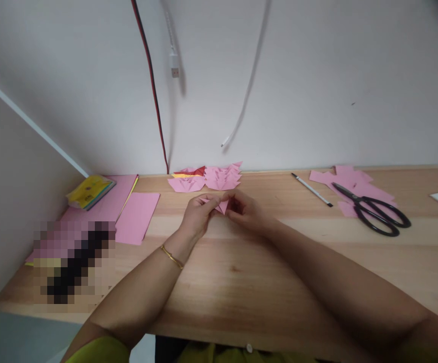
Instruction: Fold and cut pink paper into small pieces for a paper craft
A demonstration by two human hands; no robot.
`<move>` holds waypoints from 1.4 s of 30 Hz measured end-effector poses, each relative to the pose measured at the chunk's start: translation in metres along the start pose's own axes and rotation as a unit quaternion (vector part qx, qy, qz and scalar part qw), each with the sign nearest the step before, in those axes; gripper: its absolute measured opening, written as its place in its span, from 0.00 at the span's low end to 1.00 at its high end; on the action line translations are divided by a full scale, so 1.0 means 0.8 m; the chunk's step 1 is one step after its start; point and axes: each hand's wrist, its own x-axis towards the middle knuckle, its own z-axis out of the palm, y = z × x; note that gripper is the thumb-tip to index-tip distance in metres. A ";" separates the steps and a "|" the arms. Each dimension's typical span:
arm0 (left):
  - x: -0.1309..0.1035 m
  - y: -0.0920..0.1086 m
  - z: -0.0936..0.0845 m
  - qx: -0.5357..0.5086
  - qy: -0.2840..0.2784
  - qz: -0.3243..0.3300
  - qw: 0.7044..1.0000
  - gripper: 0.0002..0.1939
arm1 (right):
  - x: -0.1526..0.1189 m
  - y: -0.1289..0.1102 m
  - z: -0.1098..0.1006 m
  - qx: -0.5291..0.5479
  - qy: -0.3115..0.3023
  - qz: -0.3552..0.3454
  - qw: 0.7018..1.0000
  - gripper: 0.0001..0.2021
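A small folded piece of pink paper point(223, 205) is held between both hands above the middle of the desk. My left hand point(200, 214) pinches its left side, with the thumb lying over the top. On the right side, my right hand point(244, 210) grips the paper with curled fingers. The piece comes to a point facing me. Just beyond my hands, folded pink paper shapes point(222, 177) stand in rows by the wall, a red and a yellow one point(188, 174) among those on the left.
Pink sheets point(138, 217) and a yellow packet point(90, 191) lie on the desk point(234, 302) at left, near a pixelated dark object. At right are a pen point(312, 189), pink scraps point(351, 176) and black scissors point(378, 212). Cables point(151, 75) hang along the wall.
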 end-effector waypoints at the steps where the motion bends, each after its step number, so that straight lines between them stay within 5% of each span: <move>1: 0.000 0.000 0.000 0.003 0.001 0.000 1.000 0.09 | 0.000 0.001 0.000 0.000 0.005 -0.001 1.000 0.16; 12: -0.005 0.005 0.005 -0.009 -0.030 0.012 0.999 0.07 | 0.000 -0.007 0.002 -0.064 0.078 -0.044 0.994 0.02; 21: -0.003 0.001 0.000 -0.015 -0.044 0.010 0.999 0.09 | -0.001 -0.005 0.000 -0.069 0.087 0.004 0.994 0.07; 42: -0.009 0.006 0.001 0.215 -0.020 0.089 0.972 0.10 | 0.000 -0.010 -0.001 -0.062 0.090 0.022 0.994 0.07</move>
